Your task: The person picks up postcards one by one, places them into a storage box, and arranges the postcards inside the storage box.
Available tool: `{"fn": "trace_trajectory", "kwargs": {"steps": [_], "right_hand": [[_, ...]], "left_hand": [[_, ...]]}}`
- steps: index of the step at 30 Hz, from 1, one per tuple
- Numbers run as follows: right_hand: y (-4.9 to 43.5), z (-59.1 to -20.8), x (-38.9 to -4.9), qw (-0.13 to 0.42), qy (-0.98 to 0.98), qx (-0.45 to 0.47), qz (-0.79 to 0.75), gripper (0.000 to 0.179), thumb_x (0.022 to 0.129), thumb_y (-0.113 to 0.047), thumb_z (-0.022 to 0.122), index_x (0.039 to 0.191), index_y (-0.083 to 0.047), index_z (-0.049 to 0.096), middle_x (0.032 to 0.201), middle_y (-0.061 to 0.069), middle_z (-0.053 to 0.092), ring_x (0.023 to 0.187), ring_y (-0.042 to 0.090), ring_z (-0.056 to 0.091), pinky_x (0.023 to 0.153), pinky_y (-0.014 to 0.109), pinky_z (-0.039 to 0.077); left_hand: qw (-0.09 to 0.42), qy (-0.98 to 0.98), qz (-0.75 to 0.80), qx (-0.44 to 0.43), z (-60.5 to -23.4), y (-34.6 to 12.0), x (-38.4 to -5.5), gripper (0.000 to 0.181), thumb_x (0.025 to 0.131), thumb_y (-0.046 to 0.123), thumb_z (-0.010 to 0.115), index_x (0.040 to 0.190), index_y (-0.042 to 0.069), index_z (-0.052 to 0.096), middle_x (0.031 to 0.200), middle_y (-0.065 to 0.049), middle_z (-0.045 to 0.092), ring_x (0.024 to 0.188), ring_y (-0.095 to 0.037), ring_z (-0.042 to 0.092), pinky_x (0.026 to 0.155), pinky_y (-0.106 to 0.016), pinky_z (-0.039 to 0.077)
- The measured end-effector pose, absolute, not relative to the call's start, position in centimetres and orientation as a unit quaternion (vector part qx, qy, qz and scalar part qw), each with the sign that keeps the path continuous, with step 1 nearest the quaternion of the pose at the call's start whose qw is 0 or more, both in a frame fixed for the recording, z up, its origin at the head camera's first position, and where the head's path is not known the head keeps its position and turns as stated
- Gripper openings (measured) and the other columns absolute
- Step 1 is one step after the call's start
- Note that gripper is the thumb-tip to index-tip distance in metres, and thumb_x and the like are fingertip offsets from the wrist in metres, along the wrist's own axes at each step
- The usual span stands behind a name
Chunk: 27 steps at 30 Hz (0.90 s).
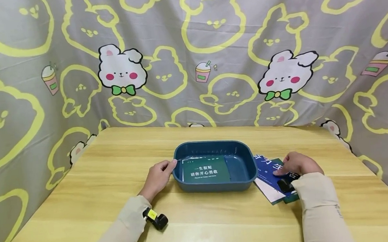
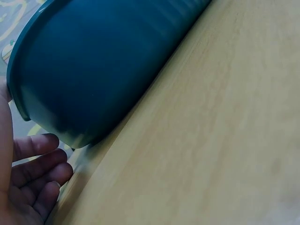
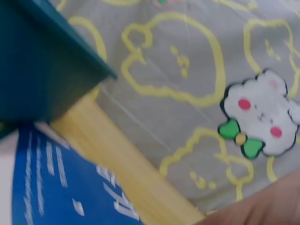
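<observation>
A dark teal tray (image 1: 216, 187) stands on the table with a green card (image 1: 205, 171) with white lettering lying inside it. My left hand (image 1: 157, 179) holds the tray's left end, the thumb at the rim; in the left wrist view the other fingers (image 2: 40, 168) bend loosely below the rim. Right of the tray, my right hand (image 1: 300, 164) pinches a blue card (image 1: 268, 170) with white lettering, its thumb on the card's face. A pale card (image 1: 269, 194) and another green card (image 1: 290, 199) show partly from under the blue one; the hand and wrist camera hide the rest.
The wooden table (image 1: 141, 148) reaches back to a grey curtain (image 1: 173, 35) printed with yellow outlines and white rabbits, which also hangs along both sides. A black wrist camera (image 1: 159, 220) sits on the left sleeve, another (image 1: 284, 185) on the right.
</observation>
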State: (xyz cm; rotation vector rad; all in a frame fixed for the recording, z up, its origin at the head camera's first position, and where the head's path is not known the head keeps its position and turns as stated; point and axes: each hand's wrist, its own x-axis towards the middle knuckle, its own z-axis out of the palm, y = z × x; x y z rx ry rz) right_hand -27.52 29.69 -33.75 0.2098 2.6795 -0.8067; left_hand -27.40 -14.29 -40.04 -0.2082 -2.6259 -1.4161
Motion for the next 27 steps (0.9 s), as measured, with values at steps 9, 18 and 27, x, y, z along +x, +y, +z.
{"fn": "trace_trajectory", "kwargs": {"steps": [9,18,27], "right_hand": [[30.06,-34.04,-28.25,0.165,0.948,0.076,-0.26,0.036,0.077,-0.02,0.082,0.065,-0.012,0.049,0.073,0.005,0.05,0.073,0.023,0.05,0.067,0.035,0.041],[30.56,-34.3,-28.13,0.152,0.945,0.077,-0.28,0.034,0.08,-0.02,0.079,0.062,-0.011,0.051,0.063,0.0,0.043,0.064,0.018,0.046,0.061,0.031,0.038],[30.79,-34.25,-28.19,0.162,0.943,0.1,-0.275,0.036,0.076,-0.018,0.083,0.092,0.006,0.062,0.085,0.014,0.058,0.08,0.028,0.054,0.069,0.037,0.047]], "left_hand": [[0.078,-0.876,-0.471,-0.072,-39.37,-14.49,-27.79,0.047,0.098,0.051,0.05,0.084,0.008,0.065,0.069,-0.002,0.051,0.064,-0.02,0.048,0.06,-0.032,0.038],[0.07,-0.873,-0.478,-0.071,-39.58,-14.37,-27.63,0.046,0.098,0.05,0.051,0.085,0.008,0.065,0.069,-0.002,0.051,0.064,-0.019,0.047,0.06,-0.032,0.038],[0.068,-0.872,-0.48,-0.068,-39.86,-14.33,-27.4,0.046,0.098,0.05,0.051,0.085,0.008,0.066,0.068,-0.002,0.051,0.062,-0.019,0.047,0.059,-0.032,0.038]]}}
